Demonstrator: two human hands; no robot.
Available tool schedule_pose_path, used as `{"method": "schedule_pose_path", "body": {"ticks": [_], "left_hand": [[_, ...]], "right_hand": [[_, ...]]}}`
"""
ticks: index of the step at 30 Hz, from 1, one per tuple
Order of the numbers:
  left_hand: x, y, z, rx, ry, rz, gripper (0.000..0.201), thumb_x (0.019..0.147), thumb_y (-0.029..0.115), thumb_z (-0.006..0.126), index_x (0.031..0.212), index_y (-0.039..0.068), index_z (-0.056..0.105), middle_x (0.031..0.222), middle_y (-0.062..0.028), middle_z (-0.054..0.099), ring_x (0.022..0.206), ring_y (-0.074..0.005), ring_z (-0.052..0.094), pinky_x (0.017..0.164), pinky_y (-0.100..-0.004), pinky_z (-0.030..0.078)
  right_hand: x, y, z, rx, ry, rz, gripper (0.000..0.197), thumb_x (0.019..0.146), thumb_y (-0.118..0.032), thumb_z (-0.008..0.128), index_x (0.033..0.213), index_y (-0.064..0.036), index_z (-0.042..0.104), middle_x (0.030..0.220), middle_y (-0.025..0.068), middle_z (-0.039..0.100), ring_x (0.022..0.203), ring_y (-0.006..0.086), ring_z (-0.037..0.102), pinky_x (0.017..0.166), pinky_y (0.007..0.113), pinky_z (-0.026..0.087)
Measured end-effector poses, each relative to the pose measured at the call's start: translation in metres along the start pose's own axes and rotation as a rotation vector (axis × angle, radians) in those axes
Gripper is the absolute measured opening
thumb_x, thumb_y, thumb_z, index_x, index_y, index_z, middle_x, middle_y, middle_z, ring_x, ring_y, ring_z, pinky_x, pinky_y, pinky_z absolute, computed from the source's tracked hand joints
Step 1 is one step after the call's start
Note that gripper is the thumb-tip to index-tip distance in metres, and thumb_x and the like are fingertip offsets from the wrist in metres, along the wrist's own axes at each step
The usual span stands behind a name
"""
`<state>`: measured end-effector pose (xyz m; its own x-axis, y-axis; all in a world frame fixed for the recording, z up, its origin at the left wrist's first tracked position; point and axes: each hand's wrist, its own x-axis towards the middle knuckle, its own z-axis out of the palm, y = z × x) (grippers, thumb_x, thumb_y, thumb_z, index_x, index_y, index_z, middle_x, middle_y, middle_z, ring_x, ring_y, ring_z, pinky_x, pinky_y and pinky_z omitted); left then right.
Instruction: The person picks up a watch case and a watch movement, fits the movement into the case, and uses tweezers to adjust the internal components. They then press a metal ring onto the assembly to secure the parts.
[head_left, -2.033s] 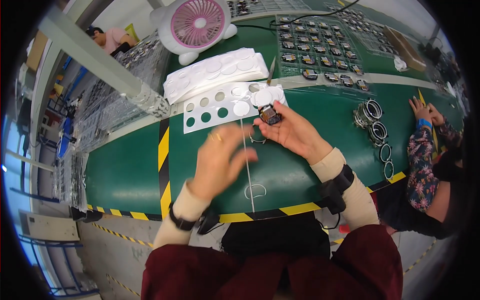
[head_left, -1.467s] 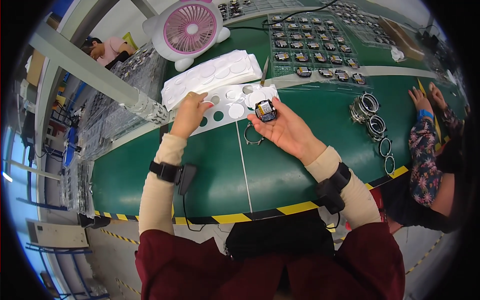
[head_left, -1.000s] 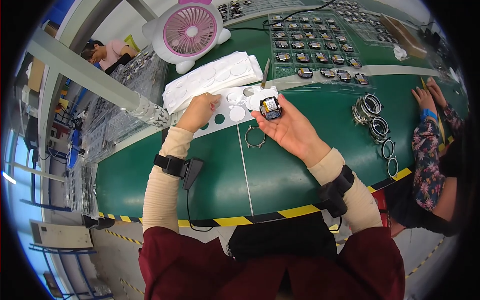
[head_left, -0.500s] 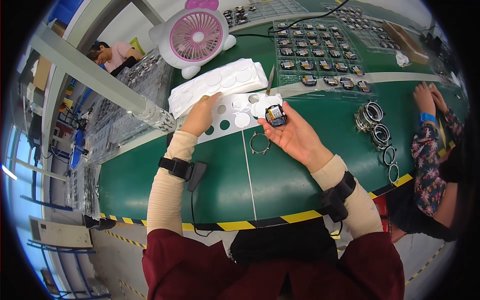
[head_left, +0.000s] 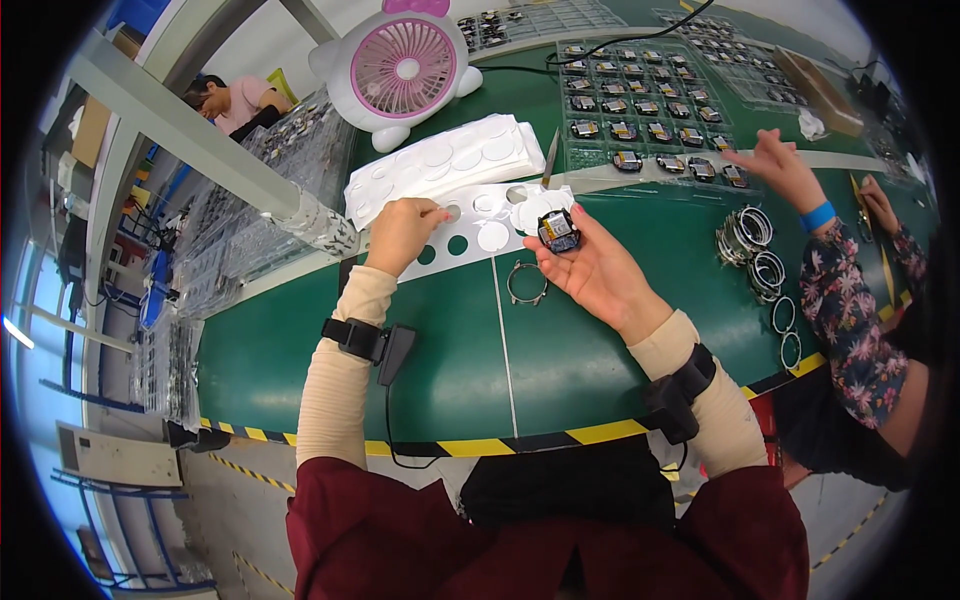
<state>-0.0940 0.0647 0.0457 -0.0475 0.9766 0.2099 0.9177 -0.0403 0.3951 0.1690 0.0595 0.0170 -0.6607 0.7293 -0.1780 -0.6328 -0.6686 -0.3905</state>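
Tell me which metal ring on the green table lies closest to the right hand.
The single metal ring just left of the right hand, below the white punched sheet. The other rings lie grouped far to the right, near another person's arm.

Green mat [head_left: 440, 340] lies open around the metal ring [head_left: 527, 283].

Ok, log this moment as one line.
left hand: on white punched sheet | right hand: holds small black module | metal ring: on mat
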Motion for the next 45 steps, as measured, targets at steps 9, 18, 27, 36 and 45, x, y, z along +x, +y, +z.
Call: {"method": "schedule_pose_path", "body": {"ticks": [9,18,27,36,45], "left_hand": [[0.005,-0.008,0.005,-0.169,0.091,0.053,0.015,0.079,0.01,0.059,0.081,-0.003,0.065,0.065,-0.0121,0.061,0.054,-0.017,0.056,0.052,-0.0281,0.043],[-0.001,0.005,-0.012,-0.159,-0.081,-0.154,0.01,0.078,0.005,0.059,0.079,-0.003,0.065,0.066,-0.0103,0.06,0.052,-0.0159,0.055,0.05,-0.0269,0.043],[-0.004,-0.018,-0.003,0.234,0.086,0.112,0.011,0.074,0.013,0.064,0.077,0.003,0.067,0.086,-0.0114,0.062,0.08,-0.0273,0.059,0.068,-0.0374,0.046],[-0.007,-0.008,-0.001,0.479,0.425,0.385,0.012,0.076,0.011,0.062,0.084,0.003,0.065,0.106,-0.0142,0.055,0.096,-0.0326,0.051,0.083,-0.0393,0.039],[-0.012,-0.017,0.012,0.411,0.572,0.327,0.036,0.072,0.003,0.063,0.107,0.002,0.054,0.114,-0.0197,0.052,0.103,-0.036,0.048,0.09,-0.0396,0.037]], "right_hand": [[0.001,-0.001,-0.004,0.004,-0.04,-0.005,0.039,0.092,-0.03,0.047,0.118,-0.0012,0.043,0.104,0.0216,0.056,0.081,0.0197,0.059,0.073,0.03,0.05],[0.001,0.001,-0.006,-0.008,-0.028,-0.01,0.041,0.092,-0.031,0.046,0.119,-0.0004,0.042,0.104,0.0205,0.056,0.083,0.0202,0.058,0.073,0.03,0.05],[0.001,0.0,-0.005,0.023,-0.015,-0.023,0.042,0.093,-0.033,0.045,0.119,-0.0009,0.042,0.106,0.0186,0.055,0.091,0.0219,0.058,0.073,0.031,0.05],[0.001,0.0,-0.006,0.019,-0.017,-0.02,0.043,0.093,-0.033,0.044,0.12,-0.0007,0.04,0.109,0.0209,0.053,0.092,0.0229,0.058,0.072,0.031,0.05],[0.007,-0.01,-0.019,0.149,0.037,-0.16,0.045,0.094,-0.032,0.04,0.12,0.0047,0.036,0.112,0.0264,0.051,0.093,0.0263,0.058,0.08,0.034,0.051]]}}
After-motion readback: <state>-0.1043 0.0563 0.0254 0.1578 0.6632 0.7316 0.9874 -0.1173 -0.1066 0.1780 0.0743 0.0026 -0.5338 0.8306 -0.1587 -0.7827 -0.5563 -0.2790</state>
